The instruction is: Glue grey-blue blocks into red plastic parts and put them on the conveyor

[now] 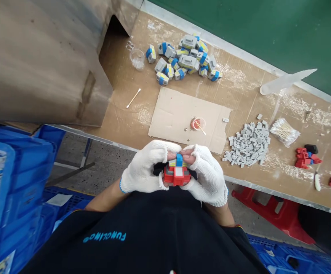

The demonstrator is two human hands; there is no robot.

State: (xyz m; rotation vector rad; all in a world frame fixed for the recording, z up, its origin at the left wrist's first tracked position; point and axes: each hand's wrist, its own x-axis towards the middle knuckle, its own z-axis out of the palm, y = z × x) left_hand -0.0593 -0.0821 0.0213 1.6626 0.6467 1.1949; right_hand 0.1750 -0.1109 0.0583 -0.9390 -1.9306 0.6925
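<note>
My left hand and my right hand, both in white gloves with bare fingertips, hold a small plastic toy part between them, close to my body. It is red with a grey panel, and its far end is grey, yellow and blue. The fingertips of both hands close on it from either side. Beyond them lies a cardboard sheet, bearing a small clear dish of reddish stuff with a cotton swab resting in it.
Grey-blue-yellow toy parts are heaped at the back. Small grey pieces, packed cotton swabs and red parts lie to the right. A loose swab lies beside a metal housing. Blue crates stand left, a red stool right.
</note>
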